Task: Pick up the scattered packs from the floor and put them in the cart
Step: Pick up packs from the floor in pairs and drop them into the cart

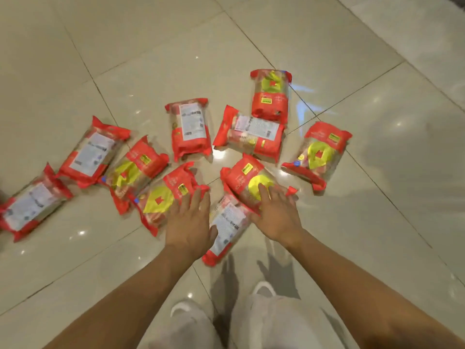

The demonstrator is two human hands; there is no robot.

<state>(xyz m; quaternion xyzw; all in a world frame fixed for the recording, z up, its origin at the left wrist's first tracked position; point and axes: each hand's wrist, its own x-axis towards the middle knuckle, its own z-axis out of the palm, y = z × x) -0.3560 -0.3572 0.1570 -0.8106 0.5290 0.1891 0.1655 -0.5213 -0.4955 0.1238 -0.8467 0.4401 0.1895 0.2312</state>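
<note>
Ten red-and-clear plastic packs with yellow emblems or white label panels lying scattered on the glossy beige tiled floor (pixel 377 222), none lifted yet. No cart anywhere in view, so its direction cannot be told.

Best handled by taking the nearest packs first: the red pack with the yellow diamond emblem (pixel 161 197) at lower centre-left, the red pack with the round yellow emblem (pixel 247 186) at lower centre-right, and under it the label-side-up pack (pixel 222 229) pointing back toward the feet. Worth noting that the round-emblem pack overlaps the label-side-up pack, so lifting the top one first, or pinching both together at the overlap, probably avoids dragging. Slippery film, likely; gripping across the body rather than by the crimped red end seams seems safer. Gathering two at once would probably save trips.

Left hand (pixel 187 222): fingers spread and extended, palm down, over the near end of the diamond-emblem pack; touching or hovering just above, cannot tell which through the motion blur. Nothing held.

Right hand (pixel 275 215): also flat and open, fingers splayed across the round yellow emblem, seemingly resting on that pack's near end. No pinch closed, nothing lifted.

Remaining packs fanned out farther away to left, centre and right, well beyond both hands.
</note>
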